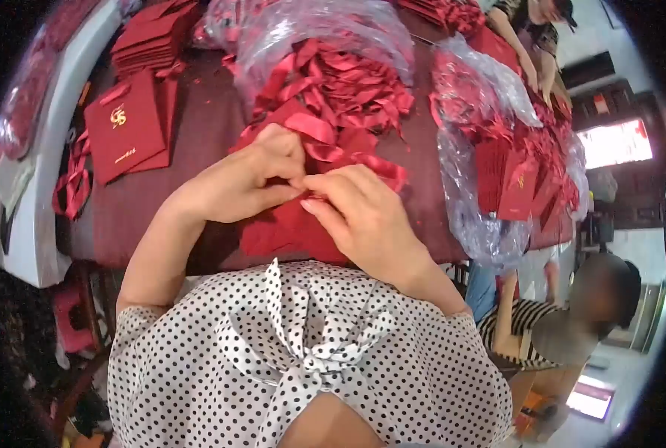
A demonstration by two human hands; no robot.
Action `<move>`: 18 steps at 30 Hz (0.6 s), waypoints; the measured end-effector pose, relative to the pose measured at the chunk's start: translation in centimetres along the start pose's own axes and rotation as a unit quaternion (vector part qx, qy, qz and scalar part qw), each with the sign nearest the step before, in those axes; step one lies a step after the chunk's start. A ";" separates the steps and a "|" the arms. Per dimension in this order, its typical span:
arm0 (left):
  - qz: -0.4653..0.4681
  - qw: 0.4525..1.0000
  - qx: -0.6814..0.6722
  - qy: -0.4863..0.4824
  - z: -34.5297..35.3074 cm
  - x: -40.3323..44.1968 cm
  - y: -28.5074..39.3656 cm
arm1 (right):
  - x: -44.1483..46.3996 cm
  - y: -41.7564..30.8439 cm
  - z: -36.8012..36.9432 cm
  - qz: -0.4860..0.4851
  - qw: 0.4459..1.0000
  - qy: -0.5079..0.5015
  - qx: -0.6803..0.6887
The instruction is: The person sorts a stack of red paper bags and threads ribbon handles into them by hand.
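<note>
My left hand (262,179) and my right hand (366,216) meet at the fingertips, both closed in a pinch. A glossy red ribbon (314,128) loops up beside my left knuckles and seems to run into the fingers; the exact pinch point is hidden. Under both hands lies a red paper bag (288,231), partly covered by them. Another stretch of ribbon (381,170) curls out past my right knuckles. Just beyond is a big heap of red ribbons (355,86) spilling from a clear plastic bag (325,30).
On the left lie flat red gift bags with gold print (127,131), and a stack of red bags (150,37) behind. At right, clear plastic (460,187) wraps more red bags (516,183). One person (531,45) reaches in at the far right; another in stripes (527,328) sits nearer.
</note>
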State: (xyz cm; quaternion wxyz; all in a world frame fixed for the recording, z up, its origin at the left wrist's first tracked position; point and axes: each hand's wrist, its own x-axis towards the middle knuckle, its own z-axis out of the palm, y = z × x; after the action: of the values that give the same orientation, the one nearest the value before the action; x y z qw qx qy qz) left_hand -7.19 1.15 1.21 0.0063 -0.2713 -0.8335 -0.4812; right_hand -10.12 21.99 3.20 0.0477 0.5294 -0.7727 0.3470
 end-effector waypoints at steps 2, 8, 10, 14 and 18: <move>0.018 1.000 0.007 -0.013 0.3 0.2 0.0 | 0.0 -0.4 -0.4 0.015 0.999 0.033 -0.008; 0.132 0.987 0.088 0.036 0.5 0.0 1.8 | -0.2 -2.4 -2.5 0.095 0.990 -0.093 -0.041; 0.147 0.983 0.106 0.025 -0.6 -0.3 1.9 | -0.5 -3.1 -2.9 0.076 0.992 -0.093 -0.045; 0.048 0.986 0.130 0.090 -4.5 -1.9 0.9 | -1.1 -4.3 -4.3 0.076 0.992 -0.092 -0.033; 0.095 0.992 0.062 0.061 -2.6 -1.1 -0.6 | -1.1 -4.5 -4.3 0.104 0.993 -0.064 0.000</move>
State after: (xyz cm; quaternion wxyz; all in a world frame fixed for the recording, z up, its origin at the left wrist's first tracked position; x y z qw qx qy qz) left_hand -7.17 -1.63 1.82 0.1202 -0.3186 -0.8303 -0.4412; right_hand -7.06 24.51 8.11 -0.0383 0.4678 -0.8248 0.3152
